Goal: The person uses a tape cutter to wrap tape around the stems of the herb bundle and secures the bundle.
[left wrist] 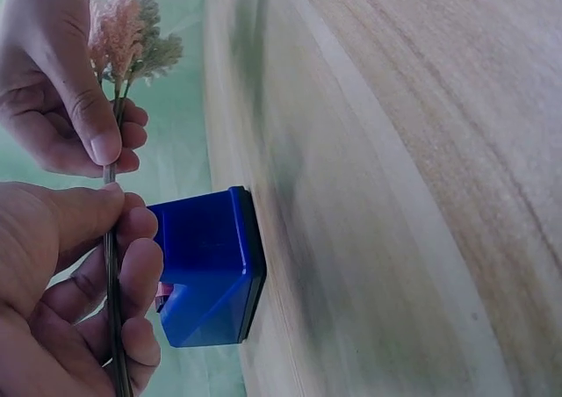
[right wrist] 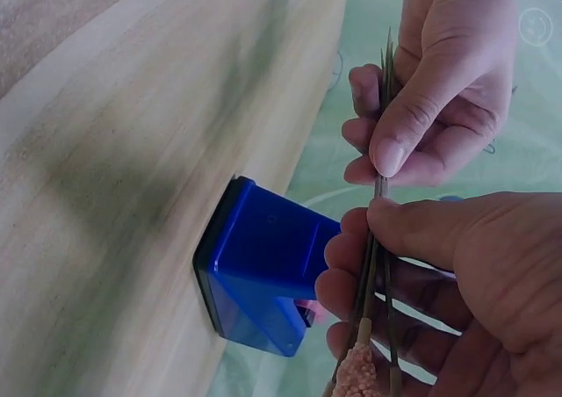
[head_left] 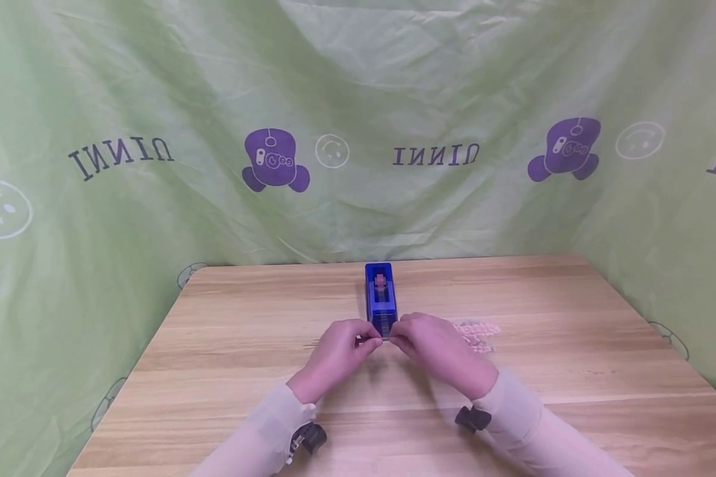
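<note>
Both hands hold a small bunch of artificial flowers by its thin dark stems (left wrist: 112,283), over the table in front of a blue tape dispenser (head_left: 381,301). My left hand (head_left: 341,351) pinches the stems between thumb and fingers, their bare ends passing across its palm. Close beside it, my right hand (head_left: 438,348) pinches the same stems nearer the blooms. The thumbs almost meet, with a short pale section of stem showing between them. Fluffy pink blooms (left wrist: 120,35) and a grey-green one (left wrist: 160,41) stick out beyond the right hand.
The dispenser stands on the wood-grain table (head_left: 244,305) towards its back edge, with a reddish core (head_left: 380,281) inside. A green curtain (head_left: 358,218) with purple prints hangs behind and at both sides. A black wrist camera (head_left: 473,419) sits on the right sleeve.
</note>
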### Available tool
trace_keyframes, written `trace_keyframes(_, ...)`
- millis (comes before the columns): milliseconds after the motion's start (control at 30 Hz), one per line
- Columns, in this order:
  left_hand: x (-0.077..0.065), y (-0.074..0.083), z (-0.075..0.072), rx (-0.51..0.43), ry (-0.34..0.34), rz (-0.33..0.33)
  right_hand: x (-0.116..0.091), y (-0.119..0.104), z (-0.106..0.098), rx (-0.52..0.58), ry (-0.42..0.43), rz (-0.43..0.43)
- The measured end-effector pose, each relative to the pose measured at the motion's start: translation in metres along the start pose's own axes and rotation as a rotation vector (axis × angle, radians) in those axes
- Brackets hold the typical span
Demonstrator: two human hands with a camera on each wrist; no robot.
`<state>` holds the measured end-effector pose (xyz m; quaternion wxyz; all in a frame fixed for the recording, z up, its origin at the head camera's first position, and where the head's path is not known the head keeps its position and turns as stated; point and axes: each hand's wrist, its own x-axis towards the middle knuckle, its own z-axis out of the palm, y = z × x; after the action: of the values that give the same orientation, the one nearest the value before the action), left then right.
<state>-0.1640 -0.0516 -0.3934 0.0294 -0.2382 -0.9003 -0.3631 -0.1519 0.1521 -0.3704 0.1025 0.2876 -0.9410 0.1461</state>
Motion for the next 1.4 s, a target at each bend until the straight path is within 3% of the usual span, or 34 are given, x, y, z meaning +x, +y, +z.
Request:
trace_keyframes(433, 0.0046, -0.0015, -0.0022, -0.026, -0.049, -0.008, 0.0014, -0.0004, 0.0003, -0.014, 0.010, -0.009)
trace_keyframes(667, 0.0059, -0.0010, -0.0012, -0.047, -0.019, -0.027, 0.0023, -0.0041, -0.0007, -0.028, 0.018, 0.019)
trace_keyframes(967, 0.0067, -0.0023, 0.0017, -0.025, 0.020, -0.009, 0.0033, -0.0034, -0.0006, 0.021, -0.032, 0.062)
trace_keyframes(1167, 0.0067, -0.0019, 0.0017, -0.027, 0.015, -0.019, 0.0045, 0.0003, 0.0036, 0.010, 0.015, 0.039)
trace_keyframes(1400, 0.0073, -0.0026, 0.0015, -0.043, -0.042, -0.047, 0.0052, 0.0025, 0.0060, -0.050, 0.074, 0.006)
